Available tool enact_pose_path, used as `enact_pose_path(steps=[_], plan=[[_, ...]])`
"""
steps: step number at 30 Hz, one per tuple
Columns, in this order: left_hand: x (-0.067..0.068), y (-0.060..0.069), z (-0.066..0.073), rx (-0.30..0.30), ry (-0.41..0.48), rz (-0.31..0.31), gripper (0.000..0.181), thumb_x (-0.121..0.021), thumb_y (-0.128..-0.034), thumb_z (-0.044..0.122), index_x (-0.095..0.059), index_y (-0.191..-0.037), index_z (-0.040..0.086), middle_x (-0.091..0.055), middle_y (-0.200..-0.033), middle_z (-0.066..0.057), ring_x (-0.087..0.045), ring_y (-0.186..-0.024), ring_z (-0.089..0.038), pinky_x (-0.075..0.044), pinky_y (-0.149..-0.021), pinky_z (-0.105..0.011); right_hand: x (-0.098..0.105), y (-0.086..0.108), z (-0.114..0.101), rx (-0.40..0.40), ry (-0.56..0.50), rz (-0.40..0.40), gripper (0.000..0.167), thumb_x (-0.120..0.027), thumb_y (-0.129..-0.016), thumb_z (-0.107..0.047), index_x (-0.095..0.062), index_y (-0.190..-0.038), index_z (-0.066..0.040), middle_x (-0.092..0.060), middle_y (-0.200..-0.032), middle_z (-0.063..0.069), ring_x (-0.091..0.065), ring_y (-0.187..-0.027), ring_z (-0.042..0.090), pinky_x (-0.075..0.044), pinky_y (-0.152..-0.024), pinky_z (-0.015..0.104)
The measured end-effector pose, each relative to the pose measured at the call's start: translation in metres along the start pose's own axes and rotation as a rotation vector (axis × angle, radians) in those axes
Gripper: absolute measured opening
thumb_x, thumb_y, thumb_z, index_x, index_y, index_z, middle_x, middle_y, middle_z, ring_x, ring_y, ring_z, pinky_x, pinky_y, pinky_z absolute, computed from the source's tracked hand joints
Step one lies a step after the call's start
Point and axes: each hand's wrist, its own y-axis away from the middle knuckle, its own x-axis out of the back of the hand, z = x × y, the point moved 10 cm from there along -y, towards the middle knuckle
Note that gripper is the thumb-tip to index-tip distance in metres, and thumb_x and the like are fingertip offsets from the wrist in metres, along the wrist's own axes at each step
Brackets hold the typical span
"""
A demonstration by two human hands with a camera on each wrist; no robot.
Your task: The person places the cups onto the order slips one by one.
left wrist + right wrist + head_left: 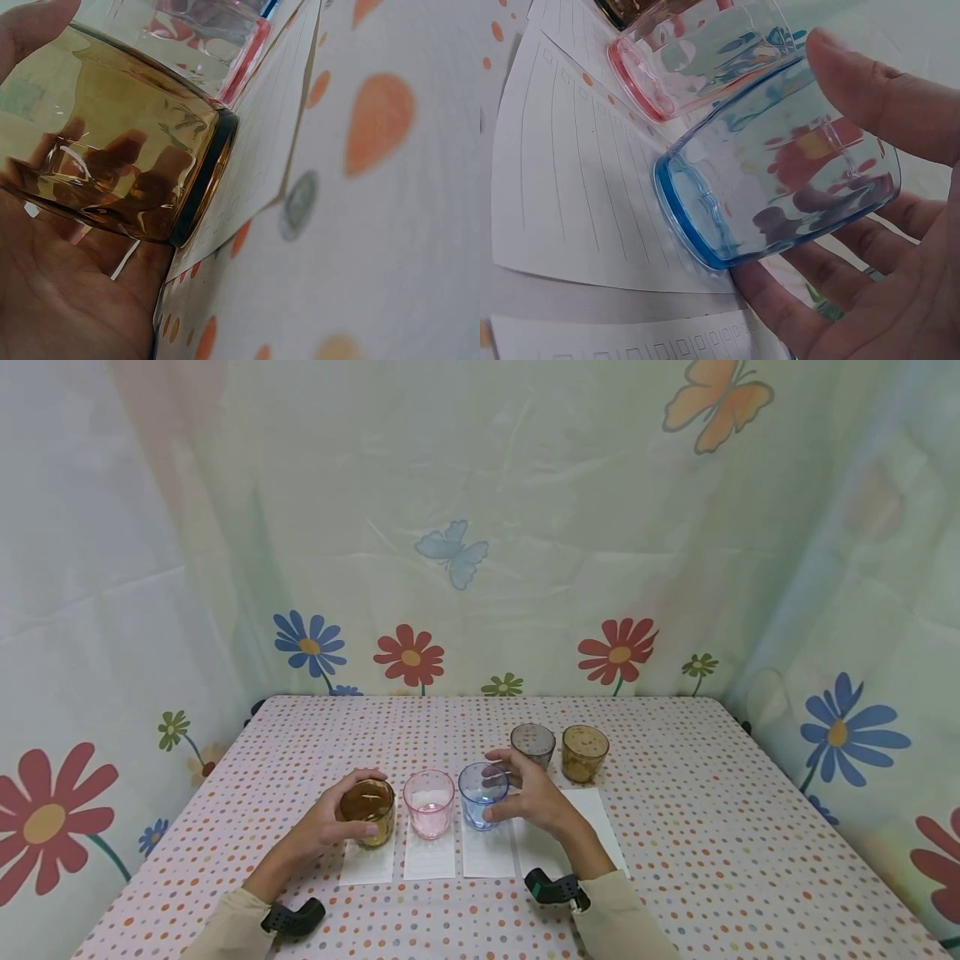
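Observation:
An amber glass [372, 806] is gripped by my left hand [328, 818], the thumb on its near side and the fingers around its far side. In the left wrist view the base of that amber glass [127, 142] is close against a sheet of lined paper [259, 150]. My right hand [534, 797] holds a clear blue glass [480, 793] between thumb and fingers. Its blue base [694, 217] is at a lined sheet in the right wrist view; I cannot tell whether it touches. Between the two hands stands a pink glass [429, 800].
Behind my right hand stand a grey glass [534, 742] and a second amber glass [585, 756]. Several white paper sheets [429, 865] lie side by side on the dotted tablecloth [712, 860]. A flowered curtain [510, 610] hangs behind the table.

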Motion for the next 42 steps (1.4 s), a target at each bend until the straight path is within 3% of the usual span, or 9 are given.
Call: enact_pose_path(steps=[4,9,13,18,25,33,37,42], plan=[[0.001,0.0,-0.001,0.002,-0.006,0.001,0.069,-0.069,-0.0903,0.005,-0.031,-0.146,-0.011,-0.054,-0.135,-0.031,-0.06,-0.124,-0.03,-0.05,-0.104,-0.034,0.002,-0.001,-0.003,0.01,0.029,0.013,0.086,-0.089,-0.076,-0.012,-0.043,-0.149,-0.001,-0.055,-0.14,0.022,-0.047,-0.135,0.045,-0.038,-0.111,0.06],[0.006,0.005,0.001,0.012,-0.014,0.024,0.066,-0.068,-0.0903,0.003,-0.036,-0.147,-0.006,-0.053,-0.135,-0.029,-0.061,-0.123,-0.026,-0.051,-0.102,-0.032,-0.002,-0.005,-0.018,0.085,0.036,0.036,0.07,-0.076,-0.09,-0.019,-0.043,-0.148,0.001,-0.056,-0.141,0.024,-0.049,-0.135,0.042,-0.036,-0.113,0.059],[0.006,0.006,0.003,0.008,-0.004,0.022,0.066,-0.068,-0.0909,0.003,-0.034,-0.147,-0.007,-0.052,-0.135,-0.029,-0.06,-0.123,-0.025,-0.05,-0.103,-0.032,-0.003,-0.007,-0.03,0.133,0.065,0.067,0.06,-0.07,-0.096,-0.02,-0.045,-0.147,0.0,-0.057,-0.141,0.024,-0.051,-0.134,0.04,-0.037,-0.113,0.058],[0.005,0.004,0.004,0.011,-0.002,0.017,0.067,-0.068,-0.0911,0.005,-0.033,-0.147,-0.008,-0.053,-0.135,-0.028,-0.06,-0.123,-0.024,-0.05,-0.103,-0.033,0.001,-0.006,-0.033,0.13,0.071,0.111,0.057,-0.069,-0.097,-0.018,-0.045,-0.146,-0.001,-0.057,-0.14,0.022,-0.051,-0.134,0.038,-0.037,-0.113,0.059],[0.005,0.003,0.004,0.004,-0.004,0.022,0.068,-0.068,-0.0906,0.004,-0.033,-0.147,-0.009,-0.053,-0.135,-0.028,-0.061,-0.122,-0.023,-0.05,-0.102,-0.032,0.014,-0.001,-0.032,0.126,0.098,0.226,0.06,-0.071,-0.096,-0.02,-0.045,-0.147,-0.003,-0.056,-0.142,0.019,-0.05,-0.136,0.035,-0.047,-0.106,0.052],[0.001,0.003,0.003,-0.006,0.007,0.004,0.066,-0.067,-0.0915,0.003,-0.033,-0.146,-0.009,-0.054,-0.135,-0.03,-0.06,-0.124,-0.024,-0.05,-0.104,-0.032,0.029,0.009,-0.033,0.153,0.122,0.349,0.057,-0.075,-0.094,-0.02,-0.051,-0.142,-0.004,-0.06,-0.136,0.016,-0.055,-0.128,0.034,-0.048,-0.102,0.057],[0.0,0.002,0.005,-0.016,0.001,0.0,0.066,-0.066,-0.0919,0.002,-0.032,-0.147,-0.01,-0.053,-0.135,-0.031,-0.06,-0.124,-0.023,-0.05,-0.103,-0.03,0.038,0.012,-0.034,0.183,0.108,0.418,0.053,-0.075,-0.093,-0.015,-0.052,-0.139,-0.001,-0.059,-0.134,0.019,-0.056,-0.127,0.035,-0.052,-0.098,0.049],[-0.002,0.002,0.007,-0.022,0.007,-0.01,0.065,-0.066,-0.0925,0.001,-0.032,-0.148,-0.009,-0.052,-0.135,-0.032,-0.059,-0.125,-0.025,-0.049,-0.103,-0.03,0.048,0.017,-0.034,0.188,0.118,0.494,0.052,-0.074,-0.094,-0.017,-0.052,-0.139,-0.001,-0.059,-0.133,0.019,-0.056,-0.127,0.033,-0.054,-0.09,0.028]])
